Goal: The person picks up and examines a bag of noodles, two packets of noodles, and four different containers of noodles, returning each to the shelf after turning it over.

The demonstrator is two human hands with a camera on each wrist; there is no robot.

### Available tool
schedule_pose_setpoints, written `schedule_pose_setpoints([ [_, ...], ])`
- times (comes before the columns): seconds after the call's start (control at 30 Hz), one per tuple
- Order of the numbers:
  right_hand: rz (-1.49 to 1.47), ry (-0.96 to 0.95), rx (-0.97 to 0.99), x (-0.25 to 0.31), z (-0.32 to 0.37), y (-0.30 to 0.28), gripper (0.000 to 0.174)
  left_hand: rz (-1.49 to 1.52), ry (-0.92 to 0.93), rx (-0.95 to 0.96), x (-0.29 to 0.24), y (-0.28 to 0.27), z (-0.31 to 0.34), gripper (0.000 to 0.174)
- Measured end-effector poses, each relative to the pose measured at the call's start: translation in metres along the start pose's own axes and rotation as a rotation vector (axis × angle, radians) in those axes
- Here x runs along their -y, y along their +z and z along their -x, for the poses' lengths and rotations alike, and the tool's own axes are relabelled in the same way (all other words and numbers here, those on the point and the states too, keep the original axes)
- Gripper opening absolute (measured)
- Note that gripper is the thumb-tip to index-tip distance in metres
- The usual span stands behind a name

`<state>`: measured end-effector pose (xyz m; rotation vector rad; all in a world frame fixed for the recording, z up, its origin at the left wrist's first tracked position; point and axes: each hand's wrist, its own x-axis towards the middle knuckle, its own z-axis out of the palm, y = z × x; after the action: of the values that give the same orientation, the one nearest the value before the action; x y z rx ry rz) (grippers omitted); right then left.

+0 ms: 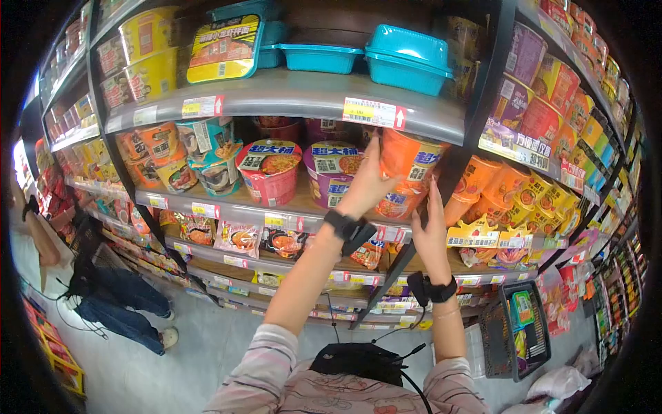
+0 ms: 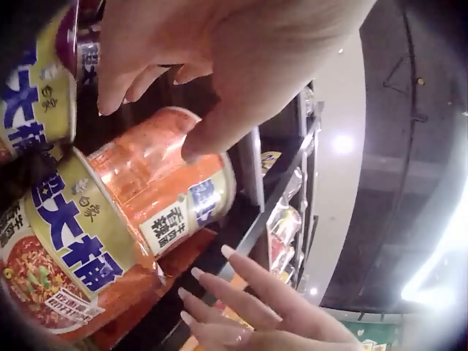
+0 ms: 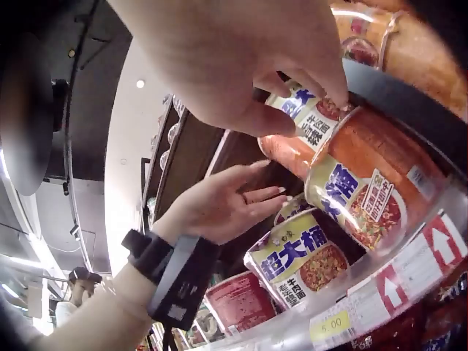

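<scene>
An orange noodle tub [image 1: 408,153] with a blue-and-yellow label lies tilted on top of another orange tub [image 1: 398,204] at the right end of the middle shelf. My left hand [image 1: 371,188] is at the upper tub's left side, fingers raised and thumb spread; in the left wrist view the left hand's thumb [image 2: 212,131] overlaps the orange tub [image 2: 146,164]. To the tubs' right, my right hand [image 1: 431,231] has its fingers extended upward. From the right wrist view, the right hand [image 3: 248,66] reaches over the stacked tubs; whether its fingertips touch them I cannot tell.
Purple [image 1: 332,172] and pink [image 1: 269,172] tubs stand to the left. Turquoise trays [image 1: 408,58] sit on the shelf above, whose edge [image 1: 289,105] overhangs the tubs. A dark upright [image 1: 476,90] is at the right. A basket [image 1: 498,338] and another person's legs [image 1: 127,303] are below.
</scene>
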<state>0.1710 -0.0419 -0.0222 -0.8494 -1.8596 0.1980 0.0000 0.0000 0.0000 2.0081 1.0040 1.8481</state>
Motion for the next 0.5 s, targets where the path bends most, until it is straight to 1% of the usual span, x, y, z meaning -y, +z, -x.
schedule_pose_setpoints([
  [0.03, -0.058, 0.016, 0.032, 0.008, 0.009, -0.012, 0.061, 0.004, 0.029, -0.042, -0.006, -0.005, 0.011, 0.079],
  [0.07, -0.114, 0.032, 0.056, 0.013, 0.021, -0.022, 0.061, 0.052, -0.046, -0.070, -0.015, -0.010, 0.025, 0.075],
  [0.1, -0.137, 0.080, 0.036, 0.011, 0.045, -0.019, 0.057, 0.115, -0.105, -0.056, -0.027, -0.025, 0.044, 0.070],
  [0.13, -0.082, 0.132, 0.074, 0.005, 0.060, -0.033, 0.053, 0.088, -0.086, -0.091, -0.040, -0.030, 0.056, 0.066],
  [0.17, -0.012, 0.148, 0.090, 0.002, 0.072, -0.049, 0.050, 0.099, -0.186, -0.133, -0.040, -0.032, 0.070, 0.063],
  [0.2, -0.060, 0.208, 0.076, -0.010, 0.088, -0.059, 0.052, 0.151, -0.226, -0.147, -0.035, -0.036, 0.087, 0.057],
  [0.23, -0.208, 0.346, 0.074, -0.004, 0.100, -0.070, 0.051, 0.237, -0.235, -0.230, -0.026, -0.035, 0.110, 0.049],
  [0.27, -0.110, 0.376, 0.100, -0.018, 0.118, -0.082, 0.049, 0.222, -0.304, -0.225, -0.026, -0.039, 0.127, 0.043],
  [0.3, -0.163, 0.458, 0.042, -0.031, 0.141, -0.091, 0.050, 0.206, -0.380, -0.220, -0.026, -0.042, 0.144, 0.038],
  [0.37, -0.023, 0.562, -0.009, -0.065, 0.189, -0.117, 0.053, 0.292, -0.499, -0.263, -0.007, -0.035, 0.190, 0.034],
  [0.47, -0.098, 0.694, -0.199, -0.081, 0.234, -0.162, 0.051, 0.350, -0.693, -0.163, 0.022, -0.031, 0.259, 0.030],
  [0.5, -0.066, 0.689, -0.215, -0.094, 0.249, -0.178, 0.051, 0.206, -0.741, -0.119, 0.028, -0.031, 0.281, 0.028],
])
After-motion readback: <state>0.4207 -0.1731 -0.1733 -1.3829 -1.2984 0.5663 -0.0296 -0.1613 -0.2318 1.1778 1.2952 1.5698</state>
